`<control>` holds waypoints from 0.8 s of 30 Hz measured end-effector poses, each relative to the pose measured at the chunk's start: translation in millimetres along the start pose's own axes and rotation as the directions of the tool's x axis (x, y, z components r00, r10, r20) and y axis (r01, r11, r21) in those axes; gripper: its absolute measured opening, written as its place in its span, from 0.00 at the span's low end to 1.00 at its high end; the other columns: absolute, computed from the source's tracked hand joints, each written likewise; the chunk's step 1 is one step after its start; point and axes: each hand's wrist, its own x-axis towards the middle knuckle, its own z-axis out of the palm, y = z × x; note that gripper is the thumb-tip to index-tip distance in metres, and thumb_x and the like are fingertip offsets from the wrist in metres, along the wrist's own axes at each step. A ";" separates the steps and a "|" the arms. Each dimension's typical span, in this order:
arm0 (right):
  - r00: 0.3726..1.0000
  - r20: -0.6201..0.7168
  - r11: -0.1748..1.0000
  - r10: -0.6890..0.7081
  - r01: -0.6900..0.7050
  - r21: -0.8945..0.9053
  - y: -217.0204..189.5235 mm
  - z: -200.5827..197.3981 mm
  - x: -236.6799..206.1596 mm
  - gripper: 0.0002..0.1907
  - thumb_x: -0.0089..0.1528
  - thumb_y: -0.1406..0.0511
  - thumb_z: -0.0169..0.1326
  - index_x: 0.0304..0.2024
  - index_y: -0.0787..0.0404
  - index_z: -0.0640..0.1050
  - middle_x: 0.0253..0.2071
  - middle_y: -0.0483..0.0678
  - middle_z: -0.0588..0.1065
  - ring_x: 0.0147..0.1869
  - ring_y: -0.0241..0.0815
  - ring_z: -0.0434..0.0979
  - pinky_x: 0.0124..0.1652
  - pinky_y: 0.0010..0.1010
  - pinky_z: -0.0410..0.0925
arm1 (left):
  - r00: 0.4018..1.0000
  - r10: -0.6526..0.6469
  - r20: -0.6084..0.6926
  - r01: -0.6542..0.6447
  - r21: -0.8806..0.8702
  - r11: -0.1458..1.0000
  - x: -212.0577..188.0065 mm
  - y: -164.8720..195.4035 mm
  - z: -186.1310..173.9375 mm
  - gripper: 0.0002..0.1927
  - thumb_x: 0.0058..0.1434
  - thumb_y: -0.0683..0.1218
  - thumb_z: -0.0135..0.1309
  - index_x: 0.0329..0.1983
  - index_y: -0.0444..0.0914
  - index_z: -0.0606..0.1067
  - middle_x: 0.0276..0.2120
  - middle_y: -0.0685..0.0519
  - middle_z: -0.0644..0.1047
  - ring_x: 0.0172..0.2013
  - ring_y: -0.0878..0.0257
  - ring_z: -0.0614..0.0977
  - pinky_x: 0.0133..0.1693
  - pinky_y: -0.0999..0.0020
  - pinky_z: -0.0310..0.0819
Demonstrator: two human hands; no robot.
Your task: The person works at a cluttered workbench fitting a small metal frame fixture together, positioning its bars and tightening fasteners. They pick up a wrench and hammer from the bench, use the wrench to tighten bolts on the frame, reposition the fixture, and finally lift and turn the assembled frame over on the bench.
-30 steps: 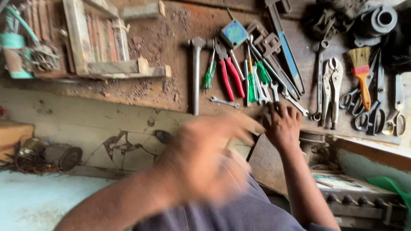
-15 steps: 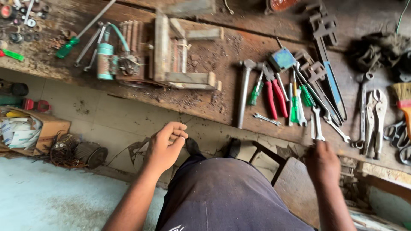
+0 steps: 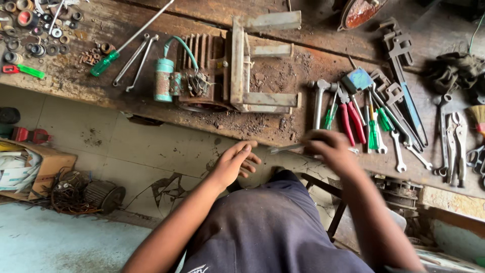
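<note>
My right hand (image 3: 331,150) is blurred at the near edge of the wooden workbench (image 3: 126,98), its fingers curled over a small metal spanner (image 3: 284,148) whose end sticks out to the left. Just beyond it lie a hammer (image 3: 318,101), red-handled pliers (image 3: 349,121) and green screwdrivers (image 3: 374,132). My left hand (image 3: 235,163) hovers below the bench edge with its fingers apart, holding nothing. My dark trousers (image 3: 268,227) fill the lower middle.
A teal cylinder (image 3: 163,81) and a finned metal part with a grey frame (image 3: 241,60) sit mid-bench. Spanners (image 3: 132,61), a green-handled screwdriver (image 3: 103,63) and rings (image 3: 30,30) lie left; pipe wrenches (image 3: 401,55) right. A cardboard box (image 3: 38,164) and small motor (image 3: 103,194) are on the floor.
The view has swung left along the bench. My right hand has moved up to the bench edge onto the small spanner. My left hand has stayed beside my knee.
</note>
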 end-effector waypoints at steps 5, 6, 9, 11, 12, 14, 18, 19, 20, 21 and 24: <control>0.929 0.339 0.947 -0.148 0.035 0.318 -3.3 62.5 54.9 0.09 0.60 0.72 0.57 0.44 0.69 0.80 0.33 0.47 0.78 0.31 0.36 0.75 0.32 0.27 0.70 | 0.999 -0.009 0.048 0.017 -0.167 0.986 35.7 -45.0 -23.0 0.11 0.73 0.48 0.52 0.50 0.36 0.76 0.28 0.55 0.76 0.23 0.71 0.73 0.24 0.76 0.65; 0.903 0.394 0.914 -0.172 -0.004 0.406 -1.9 64.2 61.2 0.08 0.60 0.73 0.59 0.43 0.69 0.80 0.33 0.47 0.78 0.32 0.36 0.77 0.33 0.27 0.71 | 1.000 0.005 -0.013 -0.007 -0.128 0.992 42.9 -54.0 -23.6 0.10 0.72 0.48 0.52 0.49 0.36 0.75 0.28 0.55 0.76 0.24 0.71 0.73 0.24 0.75 0.66; 0.861 0.478 0.918 -0.174 -0.034 0.396 -3.1 50.3 84.4 0.09 0.62 0.73 0.61 0.45 0.69 0.80 0.35 0.48 0.77 0.35 0.37 0.76 0.36 0.29 0.72 | 0.983 0.067 -0.173 -0.080 -0.068 0.994 60.7 -74.0 -16.6 0.09 0.73 0.47 0.53 0.50 0.37 0.73 0.28 0.55 0.75 0.24 0.70 0.72 0.24 0.76 0.64; 0.816 0.548 0.943 -0.183 -0.011 0.331 -9.8 29.6 104.5 0.13 0.59 0.75 0.62 0.47 0.67 0.78 0.39 0.47 0.78 0.40 0.37 0.78 0.39 0.31 0.74 | 0.965 0.083 -0.250 -0.115 -0.116 0.987 70.4 -78.6 -8.9 0.10 0.73 0.47 0.52 0.53 0.38 0.72 0.30 0.55 0.77 0.24 0.71 0.73 0.23 0.76 0.63; 0.790 0.584 0.954 -0.185 0.003 0.299 -14.8 19.5 115.8 0.16 0.57 0.75 0.62 0.47 0.65 0.77 0.41 0.46 0.78 0.42 0.37 0.78 0.41 0.31 0.75 | 0.958 0.072 -0.278 -0.126 -0.181 0.975 76.3 -77.8 -4.9 0.11 0.72 0.47 0.50 0.55 0.40 0.73 0.31 0.54 0.79 0.24 0.71 0.73 0.23 0.76 0.64; 0.781 0.621 0.994 -0.068 0.000 0.109 -24.9 5.1 136.2 0.20 0.55 0.75 0.58 0.50 0.59 0.76 0.43 0.43 0.80 0.44 0.36 0.81 0.42 0.31 0.76 | 0.949 0.038 -0.314 -0.127 -0.268 0.955 88.7 -74.0 5.9 0.15 0.71 0.47 0.48 0.59 0.43 0.72 0.33 0.54 0.81 0.24 0.70 0.75 0.23 0.76 0.66; 0.649 0.646 0.914 -0.403 0.318 0.250 -47.8 -6.2 173.4 0.13 0.62 0.76 0.55 0.49 0.65 0.77 0.46 0.46 0.79 0.52 0.37 0.79 0.52 0.31 0.73 | 0.933 0.035 -0.357 -0.152 -0.305 0.940 115.8 -63.6 30.7 0.19 0.71 0.47 0.48 0.64 0.42 0.70 0.38 0.53 0.82 0.27 0.68 0.80 0.25 0.76 0.69; 0.678 0.638 0.930 -0.366 0.291 0.225 -54.0 -6.7 183.0 0.10 0.64 0.74 0.57 0.49 0.66 0.77 0.44 0.46 0.78 0.48 0.35 0.77 0.48 0.30 0.72 | 0.926 0.054 -0.373 -0.176 -0.302 0.937 118.8 -62.1 35.0 0.19 0.72 0.47 0.48 0.65 0.41 0.69 0.39 0.52 0.82 0.28 0.68 0.80 0.26 0.76 0.69; 0.702 0.630 0.943 -0.332 0.267 0.200 -61.5 -6.6 194.4 0.08 0.66 0.71 0.59 0.48 0.66 0.77 0.42 0.46 0.76 0.45 0.34 0.76 0.43 0.28 0.72 | 0.913 0.072 -0.401 -0.204 -0.297 0.933 120.1 -60.2 36.4 0.20 0.72 0.47 0.48 0.66 0.41 0.69 0.39 0.52 0.82 0.29 0.68 0.80 0.26 0.76 0.70; 0.684 0.624 0.925 -0.378 0.300 0.232 -67.4 -3.9 203.7 0.08 0.67 0.70 0.59 0.48 0.65 0.77 0.40 0.45 0.76 0.42 0.33 0.76 0.40 0.28 0.72 | 0.899 0.088 -0.430 -0.230 -0.292 0.928 119.7 -59.2 37.6 0.20 0.72 0.47 0.48 0.67 0.41 0.68 0.39 0.52 0.82 0.29 0.68 0.80 0.27 0.76 0.71; 0.583 0.623 0.831 -0.522 0.513 0.216 -78.1 14.7 224.2 0.08 0.69 0.67 0.59 0.47 0.64 0.76 0.34 0.44 0.75 0.36 0.33 0.76 0.35 0.27 0.71 | 0.858 0.102 -0.504 -0.270 -0.271 0.924 117.8 -56.2 38.5 0.22 0.72 0.47 0.49 0.69 0.42 0.67 0.40 0.51 0.83 0.29 0.68 0.80 0.27 0.75 0.70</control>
